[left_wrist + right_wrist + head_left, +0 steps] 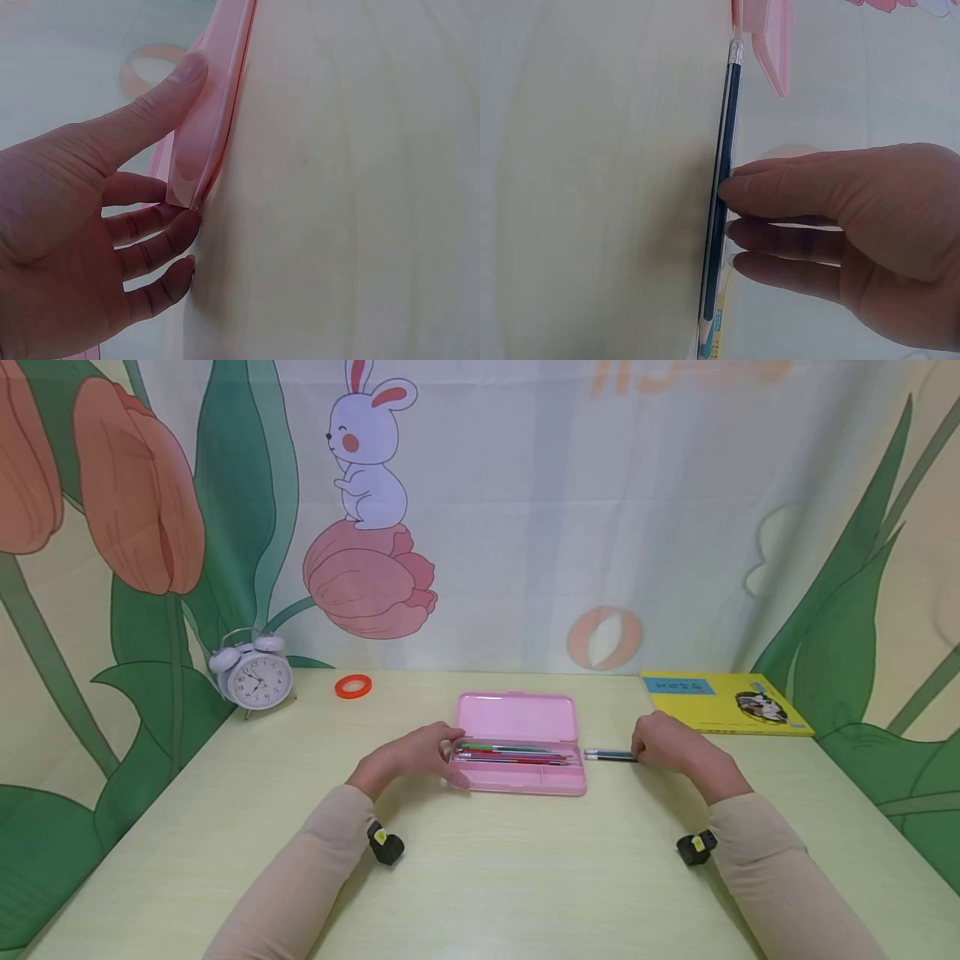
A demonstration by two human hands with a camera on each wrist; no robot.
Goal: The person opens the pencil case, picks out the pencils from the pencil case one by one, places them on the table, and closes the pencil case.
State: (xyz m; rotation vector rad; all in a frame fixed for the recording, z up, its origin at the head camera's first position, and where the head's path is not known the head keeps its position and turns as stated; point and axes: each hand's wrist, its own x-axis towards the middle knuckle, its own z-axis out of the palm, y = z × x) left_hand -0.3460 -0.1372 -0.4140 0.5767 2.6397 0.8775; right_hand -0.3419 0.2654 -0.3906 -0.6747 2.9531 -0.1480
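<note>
A pink pencil case (517, 781) lies on the table with its lid (517, 717) raised at the back. Several pencils (510, 754), with red and green ones among them, lie inside. My left hand (416, 753) holds the left end of the case, thumb on its front wall in the left wrist view, fingers around the end and back. To the right of the case, my right hand (667, 743) pinches dark pencils (724, 150) between thumb and fingertips. Their silver, eraser-tipped ends point at the case. Part of them is hidden behind the hand in the head view.
A white alarm clock (258, 677) stands at the back left, with a roll of red-orange tape (353, 686) to its right. A yellow book (712, 714) lies at the back right, beyond the right hand. A printed curtain (510, 527) hangs behind the table.
</note>
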